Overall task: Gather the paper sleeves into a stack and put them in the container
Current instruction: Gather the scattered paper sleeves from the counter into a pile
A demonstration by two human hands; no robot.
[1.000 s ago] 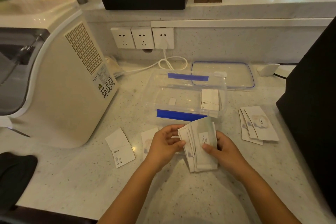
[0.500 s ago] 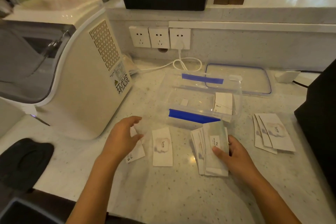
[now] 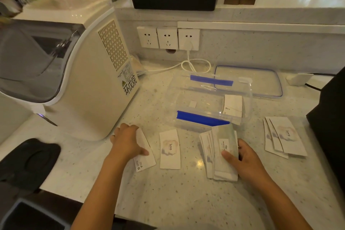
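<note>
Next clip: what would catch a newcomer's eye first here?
The clear container with blue clips at counter centre, one paper sleeve already inside. In front, the right hand pins a fanned stack of sleeves, while the left hand presses a loose sleeve beside the cream machine.

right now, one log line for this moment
left hand: on loose sleeve | right hand: holding stack | container: open

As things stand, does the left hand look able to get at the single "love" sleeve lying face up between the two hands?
Probably yes. The left hand rests on another sleeve right beside the love sleeve, with only bare counter between them and nothing lying on top of it.
</note>
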